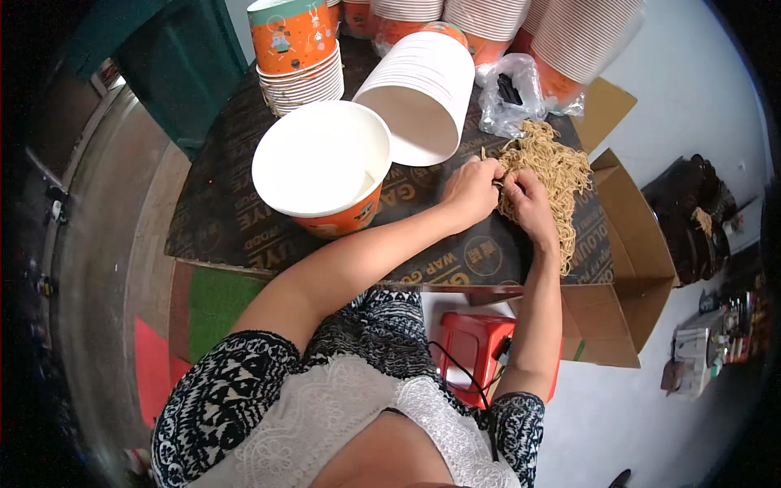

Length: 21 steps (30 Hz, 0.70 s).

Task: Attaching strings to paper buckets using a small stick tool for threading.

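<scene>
A heap of tan, curly strands (pixel 555 167) lies at the right end of the dark printed table; the frame does not show whether they are cords or bands. At its left edge my left hand (pixel 473 191) is closed, a short tan strand end poking up above its fingers. My right hand (pixel 527 203) rests over the heap, fingers pinched on the strands close beside the left hand's. Something small and dark shows between the two hands, too small to name. Left of my forearm stands an open orange paper bucket (pixel 325 167) with a white inside.
A stack of white paper buckets (pixel 419 98) lies on its side, mouth toward me. More stacked orange buckets (pixel 294 57) line the back. A clear plastic bag (pixel 511 93) with dark items sits behind the heap. An open cardboard box (pixel 630 244) and a red stool (pixel 480 346) flank the table.
</scene>
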Available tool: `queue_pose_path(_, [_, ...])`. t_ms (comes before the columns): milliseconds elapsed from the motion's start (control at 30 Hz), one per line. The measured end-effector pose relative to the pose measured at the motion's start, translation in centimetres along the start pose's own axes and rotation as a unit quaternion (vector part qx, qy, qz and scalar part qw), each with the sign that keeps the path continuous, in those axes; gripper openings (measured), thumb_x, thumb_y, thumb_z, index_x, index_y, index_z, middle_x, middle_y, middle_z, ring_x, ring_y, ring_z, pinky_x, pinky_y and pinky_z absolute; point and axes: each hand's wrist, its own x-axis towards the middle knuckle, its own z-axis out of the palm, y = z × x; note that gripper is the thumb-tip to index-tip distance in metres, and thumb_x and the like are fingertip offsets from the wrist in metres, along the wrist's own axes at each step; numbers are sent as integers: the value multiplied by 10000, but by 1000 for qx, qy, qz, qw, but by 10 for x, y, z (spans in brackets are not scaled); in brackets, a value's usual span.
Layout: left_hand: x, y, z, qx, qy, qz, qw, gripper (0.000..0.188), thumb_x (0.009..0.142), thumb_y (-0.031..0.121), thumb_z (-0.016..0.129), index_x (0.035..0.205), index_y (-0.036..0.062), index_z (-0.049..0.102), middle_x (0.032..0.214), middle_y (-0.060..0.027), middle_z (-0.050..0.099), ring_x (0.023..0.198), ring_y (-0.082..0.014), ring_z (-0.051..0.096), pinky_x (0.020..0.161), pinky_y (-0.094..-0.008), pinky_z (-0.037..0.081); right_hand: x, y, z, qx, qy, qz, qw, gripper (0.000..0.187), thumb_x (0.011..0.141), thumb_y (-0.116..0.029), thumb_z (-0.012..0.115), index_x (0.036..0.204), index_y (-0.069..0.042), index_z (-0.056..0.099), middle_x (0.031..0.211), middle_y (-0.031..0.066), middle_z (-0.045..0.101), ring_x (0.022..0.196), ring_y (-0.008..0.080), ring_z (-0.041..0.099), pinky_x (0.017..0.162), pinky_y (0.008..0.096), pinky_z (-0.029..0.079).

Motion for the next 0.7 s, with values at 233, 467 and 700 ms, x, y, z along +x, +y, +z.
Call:
queue_pose_path(233, [5, -9, 12, 14, -8, -30, 999, 119, 822, 109, 666, 874, 12, 709, 891, -206, 693, 868, -368, 675, 772, -450, 532, -3, 1, 1, 17, -14, -33, 999, 185, 872, -113, 632, 1041, -42, 607, 1012, 130, 566, 968, 284, 552, 850, 371, 440])
queue_pose_path(467, [-9, 3, -3, 26, -23, 1, 999, 128, 884, 104, 596, 926, 14, 677, 937, -214, 662, 899, -400, 647, 772, -466, 509, -3, 2, 15, -313, -8, -180, 933, 373, 855, -143, 642, 1227, -156, 669, 1351, 93, 572, 1058, 339, 566, 877, 460, 453])
queue_pose_path(700, [-78, 27, -79, -10, -94, 117, 989, 126, 925, 68, 538, 830, -11, 559, 856, -172, 582, 793, -359, 597, 702, -408, 477, 3, 16, 21, -307, 67, -199, 928, 243, 842, -52, 649, 1072, -34, 726, 1144, 94, 687, 954, 320, 583, 852, 417, 477])
